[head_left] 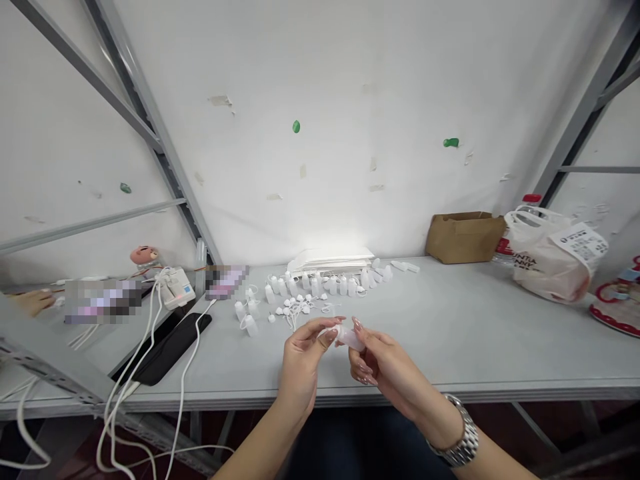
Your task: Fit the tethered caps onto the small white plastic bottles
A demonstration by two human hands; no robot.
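Between my two hands, above the front part of the grey table, is a small translucent plastic bottle [352,339], tilted on its side. The fingertips of my left hand [307,353] pinch its top end, partly hiding it. My right hand [383,357], with a metal watch on the wrist, grips the bottle's body between thumb and fingers. Beyond the hands stand several similar small bottles [270,294], some with strapped caps. A loose pile of white caps with thin straps [299,307] lies just in front of them.
Behind the bottles lies a white flat stack [330,259]. A cardboard box [465,238] and a plastic bag [547,257] stand at the right. Left are a black phone [173,348], white cables [150,353], a power strip [176,288] and another person's hand [33,303].
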